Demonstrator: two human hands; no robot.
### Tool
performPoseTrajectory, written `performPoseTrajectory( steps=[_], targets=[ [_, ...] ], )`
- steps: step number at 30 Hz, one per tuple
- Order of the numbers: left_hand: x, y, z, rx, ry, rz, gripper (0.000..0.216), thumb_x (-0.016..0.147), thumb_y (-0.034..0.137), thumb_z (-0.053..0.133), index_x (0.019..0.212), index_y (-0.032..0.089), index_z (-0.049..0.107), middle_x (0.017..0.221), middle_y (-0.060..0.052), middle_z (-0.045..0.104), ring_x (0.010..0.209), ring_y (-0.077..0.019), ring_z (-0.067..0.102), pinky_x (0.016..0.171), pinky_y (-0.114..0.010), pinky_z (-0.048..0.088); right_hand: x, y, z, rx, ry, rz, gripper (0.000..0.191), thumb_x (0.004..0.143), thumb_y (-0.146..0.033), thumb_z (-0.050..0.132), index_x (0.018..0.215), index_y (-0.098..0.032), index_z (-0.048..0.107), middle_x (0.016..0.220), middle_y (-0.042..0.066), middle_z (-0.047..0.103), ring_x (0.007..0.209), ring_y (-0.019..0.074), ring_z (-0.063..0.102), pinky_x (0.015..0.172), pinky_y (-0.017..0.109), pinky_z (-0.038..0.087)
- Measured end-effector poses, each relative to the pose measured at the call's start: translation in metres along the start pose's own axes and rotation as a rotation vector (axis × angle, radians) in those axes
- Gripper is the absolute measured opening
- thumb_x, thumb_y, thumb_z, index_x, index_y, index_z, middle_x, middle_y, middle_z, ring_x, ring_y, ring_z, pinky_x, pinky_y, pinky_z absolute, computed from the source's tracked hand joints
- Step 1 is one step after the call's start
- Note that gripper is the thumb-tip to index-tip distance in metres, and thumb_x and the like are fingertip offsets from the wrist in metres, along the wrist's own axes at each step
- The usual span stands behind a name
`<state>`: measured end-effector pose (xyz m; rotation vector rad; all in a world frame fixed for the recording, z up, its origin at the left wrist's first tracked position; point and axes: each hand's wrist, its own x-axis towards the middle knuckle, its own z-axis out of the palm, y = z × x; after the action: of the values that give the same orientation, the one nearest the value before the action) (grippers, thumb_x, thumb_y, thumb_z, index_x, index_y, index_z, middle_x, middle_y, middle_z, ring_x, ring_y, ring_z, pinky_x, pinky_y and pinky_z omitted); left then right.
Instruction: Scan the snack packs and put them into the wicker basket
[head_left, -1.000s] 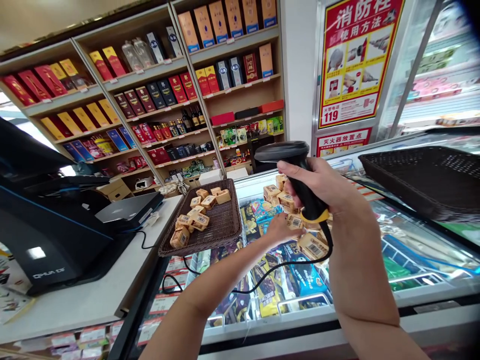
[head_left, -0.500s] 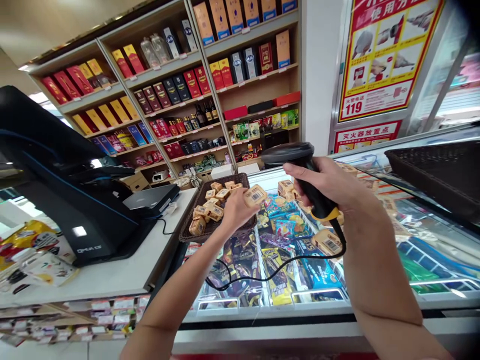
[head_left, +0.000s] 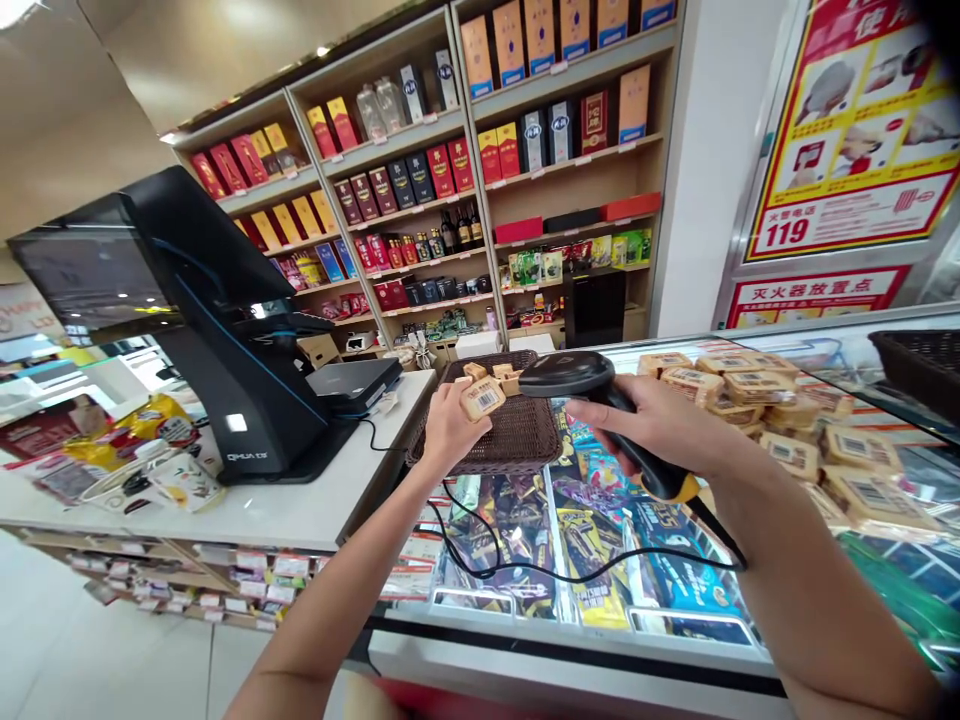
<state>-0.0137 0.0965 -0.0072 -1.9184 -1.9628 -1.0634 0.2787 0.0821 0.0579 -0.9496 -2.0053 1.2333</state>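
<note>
Barcoded pack point(head_left: 484, 399): one, in left hand point(head_left: 448, 430); scanner point(head_left: 577, 373): one, right hand point(head_left: 664, 422)

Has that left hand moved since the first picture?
Yes: the left hand moved left, from right of the brown basket to overlapping it in view.

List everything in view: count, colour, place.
Scanner: one, black, centre
Held pack: one, tan, left of scanner
Near basket: one, brown, centre
Basket packs: several, tan, inside it
Second basket: one, dark, right
Freezer: one, white, foreground
Loose packs: many, tan, on freezer
Freezer packets: many, multicoloured, inside
Cable: one, black, over freezer
Counter: one, white, left
Terminal: one, black, on counter
Flat device: one, grey, on counter
Packaging: some, yellow, on counter
Shelving: one, wooden, back
Boxes: many, multicoloured, on shelving
Signs: two, red and yellow, right
Left hand: one, on held pack
Right hand: one, on scanner
</note>
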Motion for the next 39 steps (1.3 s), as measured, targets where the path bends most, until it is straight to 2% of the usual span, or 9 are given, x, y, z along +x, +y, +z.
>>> performPoseTrajectory(
  steps=[11, 18, 22, 26, 28, 30, 32, 34, 39],
  targets=[
    [0.003, 0.008, 0.009, 0.006, -0.007, -0.014, 0.057, 0.067, 0.019, 0.077, 0.120, 0.025, 0.058, 0.115, -0.006, 0.061, 0.111, -0.0273, 0.060, 0.094, -0.041, 0.051, 0.001, 0.002, -0.004, -0.005, -0.038, 0.008, 0.051, 0.081, -0.068, 0.067, 0.071, -0.020, 0.052, 0.056, -0.001, 0.060, 0.041, 0.0133, 0.059, 0.040, 0.023, 0.043],
    [0.003, 0.002, 0.014, 0.079, -0.100, -0.001, 0.057, 0.068, 0.024, 0.076, 0.122, 0.023, 0.059, 0.121, -0.008, 0.063, 0.115, -0.0298, 0.059, 0.097, -0.042, 0.048, 0.002, 0.004, -0.011, -0.075, 0.100, 0.004, 0.047, 0.082, -0.066, 0.068, 0.078, -0.021, 0.056, 0.057, -0.001, 0.061, 0.041, 0.0150, 0.061, 0.040, 0.025, 0.047],
    [0.008, -0.001, 0.032, 0.115, -0.246, 0.001, 0.048, 0.060, 0.028, 0.083, 0.105, 0.023, 0.067, 0.110, -0.008, 0.070, 0.110, -0.0335, 0.061, 0.097, -0.043, 0.047, 0.004, 0.009, -0.019, -0.127, 0.207, 0.012, 0.045, 0.081, -0.065, 0.069, 0.081, -0.021, 0.058, 0.059, 0.001, 0.064, 0.042, 0.0163, 0.062, 0.039, 0.026, 0.047],
    [0.030, -0.002, 0.056, 0.071, -0.301, -0.069, 0.036, 0.058, 0.031, 0.084, 0.090, 0.022, 0.070, 0.088, -0.006, 0.072, 0.092, -0.0319, 0.068, 0.083, -0.039, 0.051, 0.002, 0.010, -0.027, -0.159, 0.236, -0.011, 0.046, 0.083, -0.066, 0.066, 0.078, -0.021, 0.056, 0.059, 0.000, 0.063, 0.042, 0.0152, 0.062, 0.041, 0.026, 0.048],
    [0.045, -0.001, 0.065, 0.045, -0.256, -0.131, 0.037, 0.064, 0.031, 0.081, 0.096, 0.020, 0.069, 0.093, -0.008, 0.072, 0.097, -0.0325, 0.068, 0.085, -0.039, 0.050, -0.001, 0.010, -0.030, -0.145, 0.240, -0.019, 0.048, 0.084, -0.067, 0.065, 0.077, -0.021, 0.056, 0.059, 0.001, 0.063, 0.043, 0.0151, 0.062, 0.042, 0.026, 0.048],
    [0.057, 0.002, 0.071, 0.016, -0.165, -0.187, 0.041, 0.073, 0.029, 0.075, 0.111, 0.019, 0.065, 0.112, -0.012, 0.069, 0.115, -0.0342, 0.062, 0.095, -0.043, 0.047, -0.004, 0.011, -0.036, -0.110, 0.241, -0.004, 0.049, 0.083, -0.069, 0.064, 0.078, -0.021, 0.056, 0.059, 0.001, 0.063, 0.043, 0.0152, 0.061, 0.041, 0.026, 0.047],
    [0.062, 0.010, 0.075, -0.029, -0.088, -0.208, 0.040, 0.082, 0.025, 0.065, 0.121, 0.019, 0.059, 0.128, -0.014, 0.062, 0.128, -0.0333, 0.053, 0.103, -0.046, 0.042, -0.007, 0.014, -0.043, -0.050, 0.261, 0.012, 0.050, 0.081, -0.071, 0.065, 0.079, -0.021, 0.056, 0.060, 0.001, 0.063, 0.044, 0.0151, 0.061, 0.041, 0.026, 0.047],
    [0.057, 0.023, 0.080, -0.095, -0.085, -0.167, 0.033, 0.085, 0.021, 0.060, 0.119, 0.020, 0.060, 0.130, -0.013, 0.062, 0.130, -0.0304, 0.052, 0.107, -0.045, 0.040, -0.011, 0.017, -0.052, 0.018, 0.312, 0.011, 0.050, 0.079, -0.070, 0.069, 0.080, -0.021, 0.056, 0.062, 0.001, 0.063, 0.045, 0.0147, 0.060, 0.041, 0.026, 0.048],
    [0.028, 0.077, 0.098, -0.289, -0.266, 0.053, 0.013, 0.088, 0.024, 0.064, 0.100, 0.023, 0.069, 0.118, -0.006, 0.071, 0.119, -0.0252, 0.060, 0.105, -0.043, 0.043, -0.024, 0.019, -0.073, 0.161, 0.499, 0.041, 0.049, 0.077, -0.066, 0.074, 0.080, -0.020, 0.055, 0.063, 0.003, 0.060, 0.046, 0.0131, 0.057, 0.040, 0.024, 0.048]
  ],
)
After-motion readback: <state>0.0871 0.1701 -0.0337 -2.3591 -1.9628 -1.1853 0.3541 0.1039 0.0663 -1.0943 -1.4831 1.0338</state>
